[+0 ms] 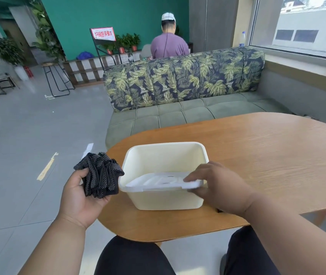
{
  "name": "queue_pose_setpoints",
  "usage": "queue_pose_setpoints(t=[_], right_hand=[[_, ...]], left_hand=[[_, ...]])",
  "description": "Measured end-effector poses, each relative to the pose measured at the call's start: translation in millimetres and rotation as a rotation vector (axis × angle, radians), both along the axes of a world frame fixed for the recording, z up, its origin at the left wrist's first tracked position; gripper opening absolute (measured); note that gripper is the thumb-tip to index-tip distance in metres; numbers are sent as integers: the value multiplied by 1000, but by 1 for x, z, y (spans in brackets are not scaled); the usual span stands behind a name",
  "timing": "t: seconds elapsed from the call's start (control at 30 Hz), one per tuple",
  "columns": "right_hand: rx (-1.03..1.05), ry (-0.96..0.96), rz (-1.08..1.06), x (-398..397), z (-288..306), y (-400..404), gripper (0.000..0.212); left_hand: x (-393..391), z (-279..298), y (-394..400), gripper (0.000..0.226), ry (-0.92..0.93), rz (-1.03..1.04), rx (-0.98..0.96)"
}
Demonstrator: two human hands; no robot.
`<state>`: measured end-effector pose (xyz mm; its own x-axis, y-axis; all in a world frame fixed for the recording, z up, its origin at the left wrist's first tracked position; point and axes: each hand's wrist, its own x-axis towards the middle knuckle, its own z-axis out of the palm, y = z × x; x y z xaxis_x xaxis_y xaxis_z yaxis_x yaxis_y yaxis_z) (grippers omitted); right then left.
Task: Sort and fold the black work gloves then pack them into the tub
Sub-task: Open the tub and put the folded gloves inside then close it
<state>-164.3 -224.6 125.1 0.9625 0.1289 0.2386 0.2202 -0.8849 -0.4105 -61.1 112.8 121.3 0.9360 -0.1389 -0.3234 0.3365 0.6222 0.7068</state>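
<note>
- Left hand (pixel 78 197) grip holds the bunched black gloves (pixel 100 175) beside the tub (pixel 164 201) on the desk (pixel 257 155);
- Right hand (pixel 217 187) pinches the lid (pixel 158 182) lying tilted inside the tub; packing over it could jam the gloves.

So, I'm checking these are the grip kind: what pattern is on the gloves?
Black work gloves covered in small white dots, seen in the head view, held in the left hand.

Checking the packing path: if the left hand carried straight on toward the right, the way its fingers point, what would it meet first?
Probably the tub: the left hand, gripping the gloves, sits just beside its left wall.
</note>
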Motion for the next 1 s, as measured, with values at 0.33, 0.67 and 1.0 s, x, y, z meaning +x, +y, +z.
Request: queue_pose_setpoints(t=[0.33,0.67,1.0], right_hand=[[1190,-213,-466,4,17,-12,20],[1988,-160,-452,23,-1,-45,26],[2135,-175,-489,24,-10,-75,19]], left_hand=[[-2,37,-22,46,-15,-71,8],[30,55,-94,34,-32,-364,625],[57,27,-123,30,199,-506,939]])
